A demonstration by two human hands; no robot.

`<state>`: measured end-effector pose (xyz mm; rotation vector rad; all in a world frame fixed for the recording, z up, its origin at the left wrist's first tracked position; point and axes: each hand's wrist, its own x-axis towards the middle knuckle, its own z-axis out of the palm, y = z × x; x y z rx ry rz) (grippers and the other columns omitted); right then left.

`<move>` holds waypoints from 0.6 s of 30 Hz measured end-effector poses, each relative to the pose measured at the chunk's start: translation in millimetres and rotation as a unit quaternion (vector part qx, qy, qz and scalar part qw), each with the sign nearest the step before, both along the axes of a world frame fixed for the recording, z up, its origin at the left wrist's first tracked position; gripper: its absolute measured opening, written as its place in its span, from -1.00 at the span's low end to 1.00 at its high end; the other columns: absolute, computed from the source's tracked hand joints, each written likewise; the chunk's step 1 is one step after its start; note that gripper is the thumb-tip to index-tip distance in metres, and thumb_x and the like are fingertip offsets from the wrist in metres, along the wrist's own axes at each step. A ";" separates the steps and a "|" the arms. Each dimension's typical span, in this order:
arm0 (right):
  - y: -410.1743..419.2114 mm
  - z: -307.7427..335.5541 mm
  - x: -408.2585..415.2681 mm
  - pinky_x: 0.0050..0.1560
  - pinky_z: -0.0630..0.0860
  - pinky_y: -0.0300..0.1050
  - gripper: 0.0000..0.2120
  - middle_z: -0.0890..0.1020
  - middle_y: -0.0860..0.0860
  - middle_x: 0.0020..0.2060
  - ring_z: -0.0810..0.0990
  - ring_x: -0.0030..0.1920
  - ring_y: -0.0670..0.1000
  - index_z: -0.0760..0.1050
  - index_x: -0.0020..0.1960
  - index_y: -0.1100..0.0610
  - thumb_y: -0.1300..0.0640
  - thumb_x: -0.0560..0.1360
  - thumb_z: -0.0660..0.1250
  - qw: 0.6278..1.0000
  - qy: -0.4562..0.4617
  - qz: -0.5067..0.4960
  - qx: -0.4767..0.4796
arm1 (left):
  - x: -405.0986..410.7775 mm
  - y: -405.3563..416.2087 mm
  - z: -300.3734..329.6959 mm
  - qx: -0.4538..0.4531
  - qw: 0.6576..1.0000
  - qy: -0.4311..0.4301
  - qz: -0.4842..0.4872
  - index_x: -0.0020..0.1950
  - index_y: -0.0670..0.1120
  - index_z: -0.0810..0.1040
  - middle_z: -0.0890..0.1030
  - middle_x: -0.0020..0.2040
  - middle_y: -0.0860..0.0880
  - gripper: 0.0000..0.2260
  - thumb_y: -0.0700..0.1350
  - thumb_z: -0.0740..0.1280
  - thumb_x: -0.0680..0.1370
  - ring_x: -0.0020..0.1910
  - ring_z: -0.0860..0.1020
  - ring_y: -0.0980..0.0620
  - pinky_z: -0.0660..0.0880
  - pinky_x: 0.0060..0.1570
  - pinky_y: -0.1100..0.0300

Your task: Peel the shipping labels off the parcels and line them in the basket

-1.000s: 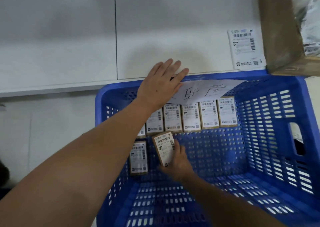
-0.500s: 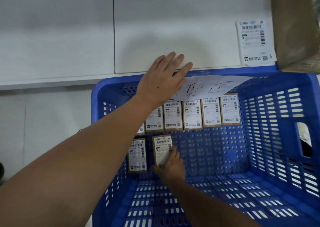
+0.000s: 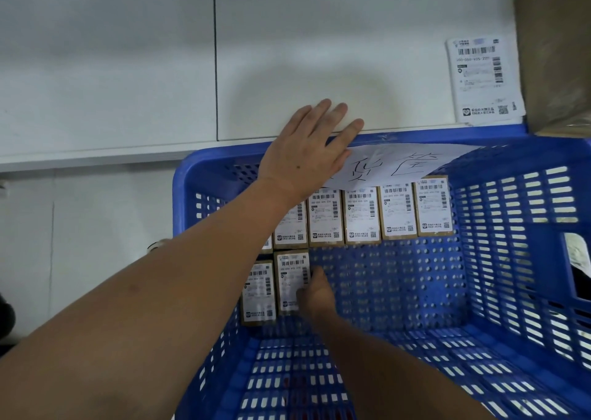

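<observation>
Fingers of right hand (image 3: 315,295) pinch a labelled parcel (image 3: 291,282) against the far wall of blue basket (image 3: 511,291), below a parcel row (image 3: 363,215); left hand (image 3: 307,154) lies flat, fingers straight, on the rim.

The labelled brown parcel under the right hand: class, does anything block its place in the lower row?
Nothing visible does: the labelled brown parcel, touched by the right hand, already stands beside the row's first parcel in the blue plastic basket.

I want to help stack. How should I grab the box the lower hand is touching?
Judging by its pose, take the labelled box by its long edges, coming from the open basket side on its right. Its label faces you, and another box crowds its left.
</observation>
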<state>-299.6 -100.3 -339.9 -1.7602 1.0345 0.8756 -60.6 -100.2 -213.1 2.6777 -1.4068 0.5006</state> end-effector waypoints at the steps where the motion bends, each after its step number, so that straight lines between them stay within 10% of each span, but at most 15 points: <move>1: -2.2 0.0 -0.7 0.15 0.60 0.03 -0.63 0.56 0.05 0.22 0.60 0.14 0.10 0.34 0.33 0.05 0.29 0.56 0.25 1.000 -0.008 0.000 0.006 | 0.3 0.1 0.0 0.000 1.000 0.000 -0.001 0.53 -0.08 0.46 0.51 0.46 -0.21 -0.59 0.04 0.16 0.73 0.44 0.48 -0.25 0.39 0.45 -0.16; 11: -27.3 22.2 -4.1 0.09 0.61 -0.13 -0.53 0.55 -0.05 0.22 0.60 0.16 0.02 0.36 0.38 -0.04 0.27 0.54 0.35 0.995 -0.060 0.069 0.039 | -3.2 -0.1 11.0 0.042 0.998 0.055 0.011 0.59 -0.02 0.36 0.42 0.54 -0.16 -0.56 0.07 0.15 0.73 0.53 0.37 -0.21 0.28 0.52 -0.12; 18: -92.0 100.4 -4.1 0.17 0.50 -0.04 -0.62 0.51 0.10 0.29 0.53 0.26 0.15 0.40 0.42 0.14 0.16 0.62 0.29 0.928 -0.155 0.334 -0.058 | -7.2 -1.3 39.1 0.063 0.977 0.202 0.032 0.63 0.05 0.28 0.28 0.63 -0.09 -0.54 0.11 0.13 0.73 0.61 0.21 -0.14 0.13 0.58 -0.08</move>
